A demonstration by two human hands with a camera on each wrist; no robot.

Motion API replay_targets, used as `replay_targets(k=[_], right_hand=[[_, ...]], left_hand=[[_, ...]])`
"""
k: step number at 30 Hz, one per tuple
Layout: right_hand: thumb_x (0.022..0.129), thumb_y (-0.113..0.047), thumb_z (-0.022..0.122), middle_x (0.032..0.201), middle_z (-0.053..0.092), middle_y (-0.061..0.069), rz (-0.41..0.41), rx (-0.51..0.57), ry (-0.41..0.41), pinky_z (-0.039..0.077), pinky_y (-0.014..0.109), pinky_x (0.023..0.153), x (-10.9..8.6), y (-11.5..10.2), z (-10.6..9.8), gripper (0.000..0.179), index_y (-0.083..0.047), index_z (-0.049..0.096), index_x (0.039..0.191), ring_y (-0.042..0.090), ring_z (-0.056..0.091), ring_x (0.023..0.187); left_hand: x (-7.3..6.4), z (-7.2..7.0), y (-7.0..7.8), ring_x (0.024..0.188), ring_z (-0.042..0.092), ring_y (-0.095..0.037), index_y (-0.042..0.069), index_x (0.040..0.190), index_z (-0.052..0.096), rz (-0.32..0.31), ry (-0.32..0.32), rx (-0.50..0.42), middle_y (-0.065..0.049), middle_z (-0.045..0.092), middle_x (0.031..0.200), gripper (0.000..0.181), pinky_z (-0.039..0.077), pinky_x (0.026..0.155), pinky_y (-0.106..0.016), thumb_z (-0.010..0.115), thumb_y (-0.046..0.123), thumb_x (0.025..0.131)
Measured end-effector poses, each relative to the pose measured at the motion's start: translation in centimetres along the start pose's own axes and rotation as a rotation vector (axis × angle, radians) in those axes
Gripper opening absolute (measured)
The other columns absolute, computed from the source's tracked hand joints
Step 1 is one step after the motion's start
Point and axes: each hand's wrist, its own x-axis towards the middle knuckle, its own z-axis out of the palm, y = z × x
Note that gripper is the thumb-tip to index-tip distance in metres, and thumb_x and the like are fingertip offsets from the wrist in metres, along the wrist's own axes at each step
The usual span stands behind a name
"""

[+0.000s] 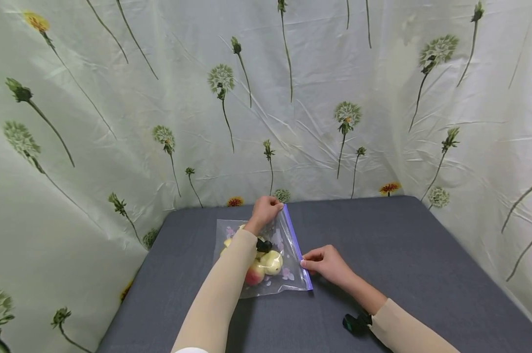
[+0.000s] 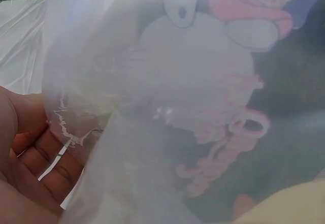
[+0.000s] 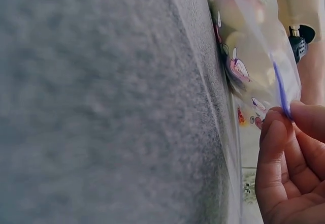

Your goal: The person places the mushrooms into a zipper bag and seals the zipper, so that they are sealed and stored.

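Observation:
A clear zip bag [image 1: 292, 283] with pink printed figures lies on the grey table, a purple zip strip [image 1: 294, 235] along its right edge. Inside it are several pale yellow apples [image 1: 272, 263] and a red-blushed one [image 1: 254, 274], partly hidden behind the left forearm. My left hand [image 1: 265, 212] pinches the far end of the strip. Lower down, near the strip's front end, my right hand [image 1: 329, 264] pinches it between thumb and forefinger; the right wrist view shows the purple strip [image 3: 281, 89] between those fingertips. Plastic fills most of the left wrist view, beside the left hand's curled fingers [image 2: 61, 176].
The grey cloth-covered table [image 1: 380, 245] stretches out on both sides of the bag. Behind it hangs a pale curtain [image 1: 310, 122] printed with dandelions. A black wrist camera [image 1: 356, 323] sits under the right wrist, another [image 1: 263, 245] at the left.

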Motion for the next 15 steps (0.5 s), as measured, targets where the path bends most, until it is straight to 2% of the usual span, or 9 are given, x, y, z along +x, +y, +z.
replay_targets(k=[6,10,15], right_hand=[[0.090,-0.017,0.078,0.083,0.073,0.004,0.022,0.010,-0.035,0.057,0.033,0.063,-0.9,0.0,-0.4,0.015,-0.005,0.079,0.098,0.016,0.065,0.068],[0.089,-0.019,0.080,0.082,0.073,0.004,0.034,0.015,-0.049,0.056,0.032,0.063,-1.3,0.0,-0.6,0.015,-0.006,0.080,0.096,0.017,0.065,0.068],[0.090,-0.020,0.079,0.078,0.072,0.002,0.054,-0.008,-0.064,0.055,0.031,0.063,-1.6,-0.1,-0.9,0.015,-0.007,0.080,0.096,0.014,0.064,0.067]], left_hand=[[0.0,0.1,0.0,0.068,0.052,-0.019,0.013,0.084,0.074,-0.007,0.000,-0.058,-0.003,0.063,0.078,0.022,0.044,0.062,-0.035,0.067,0.026,0.100],[0.1,0.0,-0.2,0.067,0.051,-0.019,0.012,0.084,0.074,-0.005,-0.001,-0.082,-0.004,0.063,0.079,0.022,0.044,0.062,-0.036,0.066,0.025,0.100],[0.4,0.1,0.0,0.065,0.050,-0.019,0.011,0.082,0.073,0.012,0.009,-0.068,-0.004,0.061,0.075,0.023,0.042,0.061,-0.036,0.067,0.025,0.100]])
